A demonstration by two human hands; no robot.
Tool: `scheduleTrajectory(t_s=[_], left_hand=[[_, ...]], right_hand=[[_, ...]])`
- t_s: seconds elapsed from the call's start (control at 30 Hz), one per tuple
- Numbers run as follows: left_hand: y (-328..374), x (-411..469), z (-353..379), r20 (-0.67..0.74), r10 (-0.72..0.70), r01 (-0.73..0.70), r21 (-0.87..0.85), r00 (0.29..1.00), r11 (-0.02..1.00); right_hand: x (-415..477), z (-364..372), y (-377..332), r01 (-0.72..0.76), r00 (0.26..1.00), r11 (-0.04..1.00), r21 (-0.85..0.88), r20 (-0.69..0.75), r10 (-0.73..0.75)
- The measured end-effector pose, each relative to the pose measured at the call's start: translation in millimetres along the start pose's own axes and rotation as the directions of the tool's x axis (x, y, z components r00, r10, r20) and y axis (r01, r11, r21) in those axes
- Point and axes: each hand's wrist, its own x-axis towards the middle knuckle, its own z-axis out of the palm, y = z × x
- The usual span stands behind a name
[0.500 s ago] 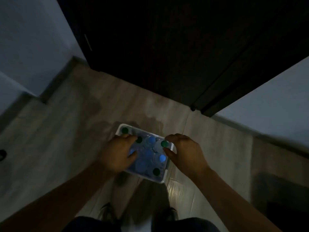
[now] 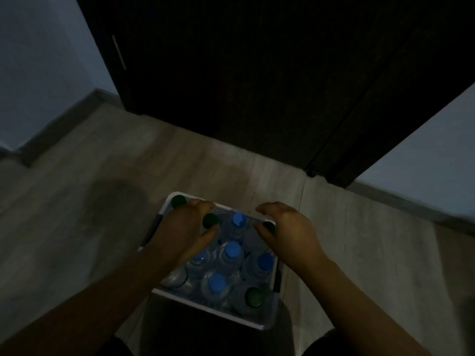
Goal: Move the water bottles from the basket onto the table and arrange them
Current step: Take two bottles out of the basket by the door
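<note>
Basket [image 2: 210, 313] of upright water bottles [image 2: 232, 250] sits on the floor [image 2: 77, 227], lower centre of frame; left hand [image 2: 185, 227] and right hand [image 2: 285, 229] curl fingers over far-row tops, actual grip not discernible in the dim light; bottles judged full, heavy, slick, so take each by the neck under the cap.

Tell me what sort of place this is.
Probably a dim room or hallway in a home: a pale wood-look floor, a dark door set between light walls with skirting, and a white basket of water bottles on the floor.
</note>
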Motion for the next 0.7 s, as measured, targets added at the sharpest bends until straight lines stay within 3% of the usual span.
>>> scheduleTrajectory(t_s=[0.23, 0.33, 0.43, 0.57, 0.7], left_hand=[[-7, 10, 12, -0.067, 0.082, -0.080, 0.028, 0.994, 0.996], [-9, 18, 14, 0.033, 0.002, -0.004, 0.052, 0.999, 0.999], [-12, 25, 15, 0.162, -0.070, 0.047, 0.140, 0.984, 0.989], [-17, 25, 20, 0.205, -0.100, 0.064, 0.177, 0.974, 0.982], [-19, 25, 25, 0.216, -0.084, 0.046, 0.176, 0.973, 0.983]], right_hand=[[13, 5, 5, 0.008, 0.996, 1.000, 0.000, -0.086, -0.008], [17, 9, 10, -0.006, 0.994, 1.000, -0.020, -0.106, 0.004], [18, 18, 21, -0.057, 0.998, 0.996, -0.065, -0.021, 0.056], [14, 27, 30, -0.147, 0.979, 0.983, -0.113, 0.123, 0.161], [11, 31, 33, -0.142, 0.976, 0.984, -0.110, 0.147, 0.157]])
